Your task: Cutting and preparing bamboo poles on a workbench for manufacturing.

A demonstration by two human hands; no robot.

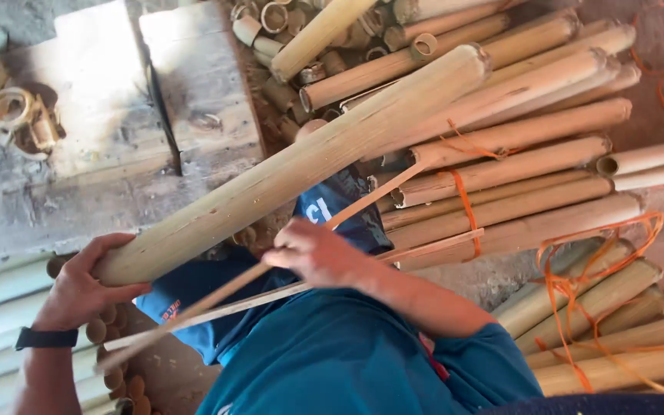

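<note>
**Bamboo pole and thin slats in hand**

We see the left hand [78, 288], a black band on its wrist, curled around the near end of a long bamboo pole [293, 165], fingers wrapped over the cut end. The pole runs up and away from that hand, slanting across the wooden block [201, 84] toward the stack of bamboo poles [516, 154]. Just below the pole's middle, the right hand [313, 252] is closed around thin bamboo slats [217, 296], pinching them between thumb and fingers; the slats cross beneath the pole, their ends reaching down past the left hand and up toward the stack. Orange cord [466, 207] binds some poles of the stack, beyond the pole. Short cut bamboo rings [13, 104] lie well apart from the pole, past the wooden block.
</note>
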